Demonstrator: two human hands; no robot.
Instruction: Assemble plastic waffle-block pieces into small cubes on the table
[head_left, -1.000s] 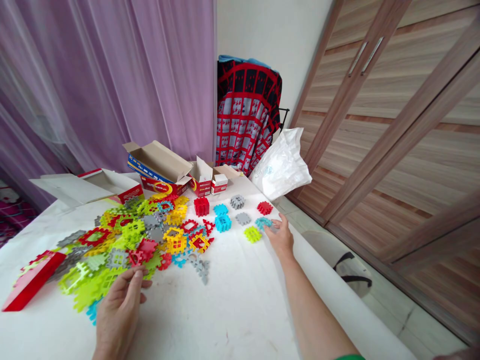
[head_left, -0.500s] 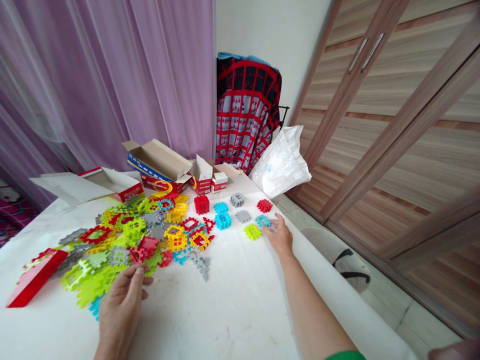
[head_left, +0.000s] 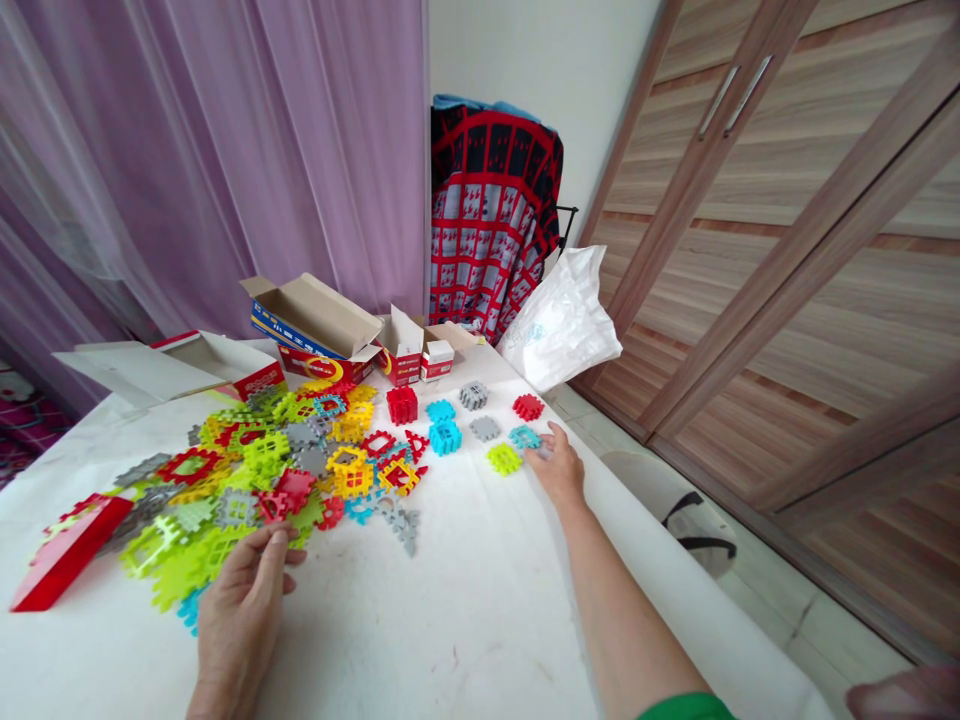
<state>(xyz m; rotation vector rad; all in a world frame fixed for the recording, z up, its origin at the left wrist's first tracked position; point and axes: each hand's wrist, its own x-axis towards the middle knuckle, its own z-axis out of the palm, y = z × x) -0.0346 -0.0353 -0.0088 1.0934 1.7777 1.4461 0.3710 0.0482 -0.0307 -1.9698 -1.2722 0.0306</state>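
Note:
A large heap of toothed plastic building tiles [head_left: 262,455] in green, yellow, red, grey and blue covers the table's left half. At its front edge is my left hand [head_left: 247,605], thumb pressed toward the index finger; whatever is between them is hidden. My right hand [head_left: 559,470] reaches far to the right, its thumb and fingers around the near right edge of a blue tile [head_left: 524,437]. Around that tile lie a green tile [head_left: 504,459], a grey tile [head_left: 485,428] and a red tile stack [head_left: 529,406]. Farther left are a blue stack [head_left: 445,437] and a red stack [head_left: 402,405].
Opened cardboard boxes [head_left: 315,318] stand along the back of the white table [head_left: 450,600]. A white plastic bag [head_left: 562,325] is at the back right corner. A red lid-like piece [head_left: 75,560] lies at the left. A wooden wardrobe [head_left: 750,250] stands beyond the right edge.
Both hands have stayed almost in place. The whole view has shifted slightly, and the tiles lie as they did before.

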